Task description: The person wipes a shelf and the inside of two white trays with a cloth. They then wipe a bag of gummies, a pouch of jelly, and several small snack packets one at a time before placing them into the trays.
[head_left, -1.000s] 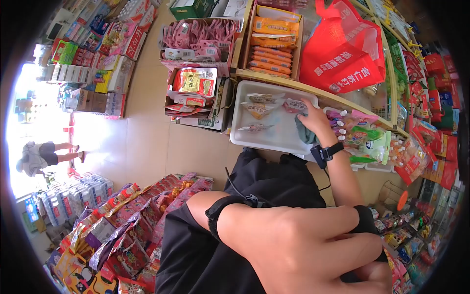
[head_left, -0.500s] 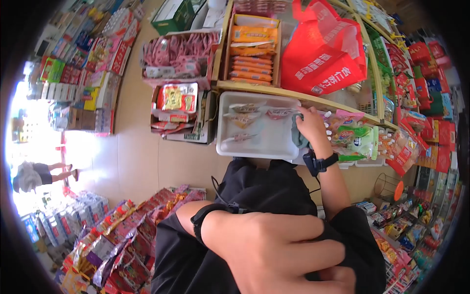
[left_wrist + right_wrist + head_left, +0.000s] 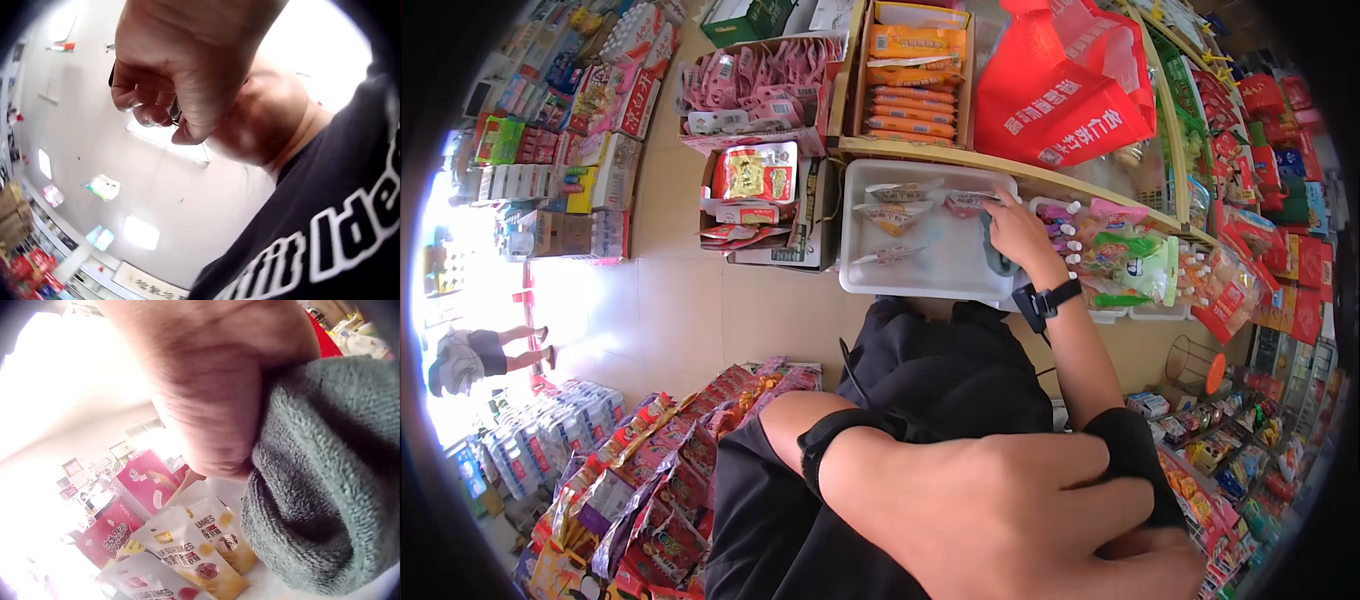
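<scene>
In the head view my right hand (image 3: 1022,235) is over the right end of a white plastic tray (image 3: 945,280). It holds a grey-green terry cloth (image 3: 998,252), and the cloth fills the right side of the right wrist view. My fingertips are right by a pouch with a pink-red bottom (image 3: 966,202). Several gummy pouches (image 3: 184,547) stand in the tray at left. My left hand (image 3: 1020,510) is raised close before my chest, fingers curled. Between its thumb and fingers the left wrist view shows a small dark shiny thing (image 3: 175,110), mostly hidden.
Behind the tray stand a box of orange-wrapped snacks (image 3: 912,110) and a red bag (image 3: 1065,100). Boxes of pink packets (image 3: 760,85) and red pouches (image 3: 750,185) lie to the left. Bagged goods (image 3: 1115,260) crowd the right. A person (image 3: 475,360) is at far left.
My right hand drew back slightly from the pink-red pouch, then came close to it again, holding the cloth throughout. The head view has shifted; my left hand stays raised and curled.
</scene>
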